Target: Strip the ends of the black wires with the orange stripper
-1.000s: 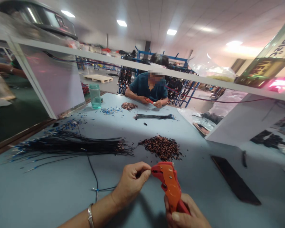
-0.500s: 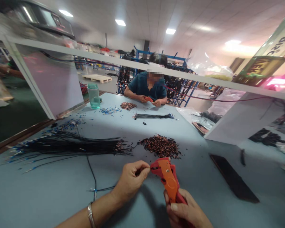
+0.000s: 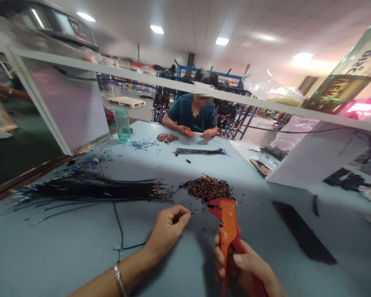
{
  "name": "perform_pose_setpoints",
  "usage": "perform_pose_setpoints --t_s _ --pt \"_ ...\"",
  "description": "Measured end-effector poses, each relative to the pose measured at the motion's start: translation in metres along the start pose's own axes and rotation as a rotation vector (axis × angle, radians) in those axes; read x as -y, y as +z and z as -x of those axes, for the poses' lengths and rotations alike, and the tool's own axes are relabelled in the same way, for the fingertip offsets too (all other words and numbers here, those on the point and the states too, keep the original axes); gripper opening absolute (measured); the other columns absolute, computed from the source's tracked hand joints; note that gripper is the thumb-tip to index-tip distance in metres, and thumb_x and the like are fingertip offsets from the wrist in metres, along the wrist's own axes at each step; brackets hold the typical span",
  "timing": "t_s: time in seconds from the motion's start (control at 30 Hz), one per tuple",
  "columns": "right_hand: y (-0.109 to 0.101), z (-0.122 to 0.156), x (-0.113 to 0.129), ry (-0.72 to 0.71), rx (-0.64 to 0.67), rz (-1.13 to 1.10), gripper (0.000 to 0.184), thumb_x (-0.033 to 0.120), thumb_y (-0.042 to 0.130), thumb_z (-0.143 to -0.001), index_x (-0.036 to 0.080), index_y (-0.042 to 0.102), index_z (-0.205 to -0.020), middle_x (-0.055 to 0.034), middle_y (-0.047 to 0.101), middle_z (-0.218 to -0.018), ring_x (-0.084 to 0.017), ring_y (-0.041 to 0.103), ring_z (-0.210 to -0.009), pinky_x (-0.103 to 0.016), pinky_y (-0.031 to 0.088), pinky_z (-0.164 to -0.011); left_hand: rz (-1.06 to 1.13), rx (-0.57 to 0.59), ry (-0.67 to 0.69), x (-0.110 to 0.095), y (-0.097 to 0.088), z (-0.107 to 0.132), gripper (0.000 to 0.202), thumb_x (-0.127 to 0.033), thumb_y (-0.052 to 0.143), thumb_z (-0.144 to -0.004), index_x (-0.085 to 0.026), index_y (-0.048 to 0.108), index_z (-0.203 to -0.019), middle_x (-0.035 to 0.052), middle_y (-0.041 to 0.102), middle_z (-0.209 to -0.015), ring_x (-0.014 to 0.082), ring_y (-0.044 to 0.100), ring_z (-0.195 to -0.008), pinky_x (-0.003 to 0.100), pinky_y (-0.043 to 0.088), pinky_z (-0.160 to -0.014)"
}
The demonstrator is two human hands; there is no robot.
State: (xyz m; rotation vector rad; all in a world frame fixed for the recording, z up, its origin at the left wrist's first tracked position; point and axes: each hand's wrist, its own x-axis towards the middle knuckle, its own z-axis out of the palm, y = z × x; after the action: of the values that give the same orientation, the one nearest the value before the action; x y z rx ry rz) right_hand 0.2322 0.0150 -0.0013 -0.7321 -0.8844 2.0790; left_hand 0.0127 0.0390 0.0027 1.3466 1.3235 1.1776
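My left hand [image 3: 170, 225] pinches a thin black wire [image 3: 194, 212], whose short end pokes out past the thumb and finger. More of this wire seems to run back under the wrist. My right hand [image 3: 244, 264] is wrapped round an orange and red wire stripper [image 3: 228, 225]; its handles are spread and its jaws stand apart from the wire, to the right. Just beyond the tool lies a heap of small black and copper-coloured offcuts [image 3: 208, 187]. To the left a bundle of black wires [image 3: 102, 187] with blue terminals at its far-left ends rests on the table.
Across the table [image 3: 160, 169] a co-worker [image 3: 193, 113] holds a similar orange tool. A dark flat slab [image 3: 304, 233] lies at right. A green bottle [image 3: 122, 126], a smaller wire bundle [image 3: 200, 152] and loose blue terminals [image 3: 144, 144] are farther back. A shelf edge [image 3: 241, 97] crosses above.
The wire stripper has moved right, off the wire, and its handles have spread. My left hand has shifted slightly left, and the wire's end now shows. The co-worker's tool has moved a little left.
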Motion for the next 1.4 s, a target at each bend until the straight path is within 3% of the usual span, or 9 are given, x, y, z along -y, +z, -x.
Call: perform_pose_setpoints --t_s 0.17,0.3,0.43,0.57,0.67,0.83,1.07,1.4 --pt "0.002 0.003 -0.003 -0.046 0.017 0.231 0.046 0.042 0.075 -0.068 0.018 0.061 -0.105 -0.0037 0.059 -0.082 -0.019 0.059 -0.07 -0.033 0.048 -0.065 0.018 0.008 -0.006 -0.004 0.002 0.003 0.021 -0.033 0.057 -0.075 -0.015 0.061 -0.066 -0.0037 0.046 -0.055 0.0112 0.039 -0.055 0.022 0.031 -0.053" --pt "0.005 0.005 -0.002 -0.258 -0.018 0.568 0.042 0.05 0.065 -0.075 0.018 0.058 -0.102 -0.0031 0.057 -0.079 -0.02 0.056 -0.071 -0.03 0.046 -0.063 0.057 0.032 -0.025 -0.002 0.004 0.002 0.02 -0.033 0.059 -0.073 -0.015 0.061 -0.064 -0.0039 0.047 -0.056 0.0113 0.039 -0.056 0.022 0.031 -0.053" --pt "0.006 0.002 -0.007 -0.626 -0.149 1.118 0.019 0.032 0.055 -0.084 0.02 0.056 -0.098 -0.0014 0.056 -0.075 -0.018 0.054 -0.064 -0.028 0.045 -0.061 0.122 0.084 -0.054 0.0 0.006 0.004 0.021 -0.033 0.06 -0.074 -0.014 0.063 -0.066 -0.0032 0.05 -0.057 0.0117 0.042 -0.058 0.022 0.033 -0.056" --pt "0.003 -0.008 -0.014 -0.941 -0.131 1.537 0.042 0.016 0.055 -0.079 0.018 0.049 -0.12 -0.0108 0.062 -0.095 -0.024 0.061 -0.081 -0.034 0.051 -0.068 0.294 0.152 -0.107 -0.001 0.01 0.007 0.018 -0.031 0.063 -0.072 -0.014 0.065 -0.068 -0.0008 0.059 -0.063 0.0122 0.047 -0.061 0.022 0.038 -0.059" --pt "0.0 -0.013 -0.016 -1.049 -0.155 1.683 0.049 0.012 0.057 -0.076 0.016 0.048 -0.124 -0.0141 0.063 -0.097 -0.027 0.061 -0.084 -0.039 0.052 -0.069 0.432 0.192 -0.179 -0.002 0.013 0.009 0.008 -0.022 0.066 -0.065 -0.014 0.064 -0.064 -0.0029 0.059 -0.057 0.0098 0.046 -0.054 0.02 0.038 -0.054" --pt "-0.001 -0.014 -0.017 -1.041 -0.151 1.714 0.051 0.009 0.057 -0.075 0.015 0.048 -0.125 -0.0144 0.063 -0.096 -0.027 0.061 -0.083 -0.041 0.052 -0.067 0.511 0.215 -0.226 0.0 0.016 0.01 0.004 -0.012 0.063 -0.058 -0.014 0.062 -0.062 -0.005 0.057 -0.053 0.0069 0.045 -0.049 0.017 0.037 -0.051" --pt "0.0 -0.012 -0.017 -0.985 -0.137 1.654 0.056 0.008 0.053 -0.073 0.014 0.045 -0.127 -0.016 0.062 -0.102 -0.028 0.061 -0.089 -0.041 0.055 -0.072 0.51 0.285 -0.287 -0.001 0.018 0.012 0.015 -0.025 0.073 -0.062 -0.013 0.064 -0.063 -0.0009 0.062 -0.057 0.008 0.049 -0.049 0.018 0.039 -0.049" --pt "-0.001 -0.012 -0.018 -0.927 -0.115 1.618 0.058 0.008 0.054 -0.071 0.014 0.043 -0.128 -0.0165 0.061 -0.106 -0.028 0.061 -0.093 -0.041 0.056 -0.077 0.483 0.328 -0.227 -0.008 0.015 0.013 0.024 -0.033 0.078 -0.062 -0.013 0.067 -0.062 -0.002 0.061 -0.056 0.0074 0.049 -0.051 0.018 0.041 -0.053"
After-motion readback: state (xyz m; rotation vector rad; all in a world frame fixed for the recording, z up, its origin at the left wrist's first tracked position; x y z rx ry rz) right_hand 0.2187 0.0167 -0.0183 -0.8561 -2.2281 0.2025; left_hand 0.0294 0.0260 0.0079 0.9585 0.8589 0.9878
